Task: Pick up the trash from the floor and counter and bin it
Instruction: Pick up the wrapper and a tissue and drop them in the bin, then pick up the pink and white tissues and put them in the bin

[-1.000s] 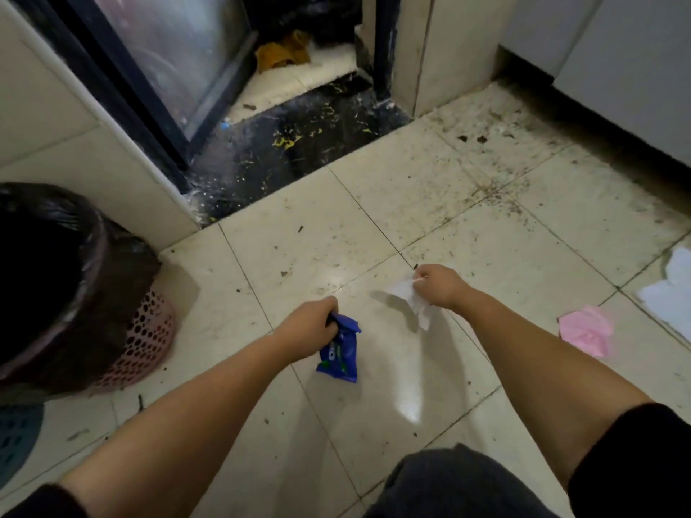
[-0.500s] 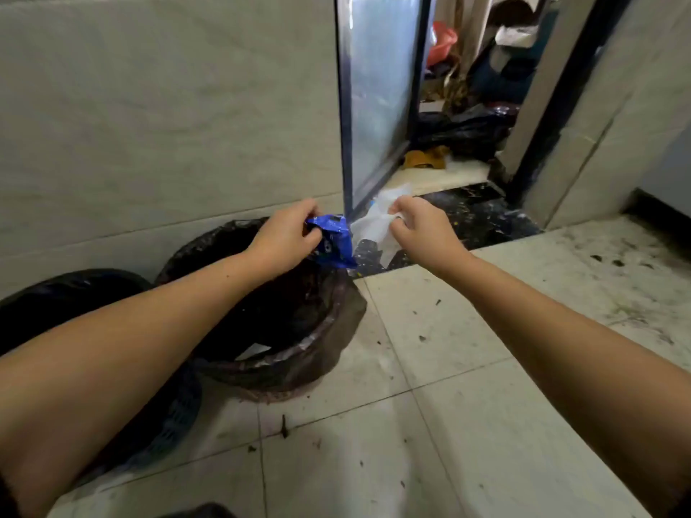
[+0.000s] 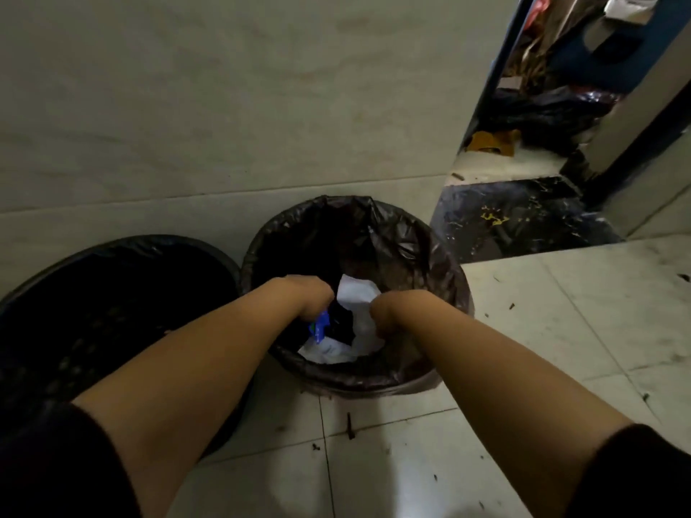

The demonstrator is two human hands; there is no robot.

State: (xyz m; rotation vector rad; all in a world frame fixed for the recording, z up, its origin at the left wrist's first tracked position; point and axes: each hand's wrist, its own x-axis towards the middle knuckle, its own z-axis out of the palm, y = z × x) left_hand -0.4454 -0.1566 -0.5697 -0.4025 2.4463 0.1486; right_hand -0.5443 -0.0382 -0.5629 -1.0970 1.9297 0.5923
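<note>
A round bin with a black liner (image 3: 430, 252) stands against the wall. Both my hands reach down into its mouth. My left hand (image 3: 308, 297) is closed on a blue snack wrapper (image 3: 319, 327), which hangs below the fingers inside the bin. My right hand (image 3: 394, 312) is curled shut on a white tissue (image 3: 357, 295) that shows between the two hands. More white paper (image 3: 332, 351) lies at the bottom of the bin.
A second, larger black-lined bin (image 3: 119, 263) sits just left of the first, partly under my left forearm. A tiled wall runs behind both. At right, a dark threshold (image 3: 516, 218) leads through an open doorway into a cluttered room. The floor tiles carry small debris.
My view has turned from the floor to the bins. Both hands, holding the wrapper and the tissue, have moved from beside the bin rim down into its mouth.
</note>
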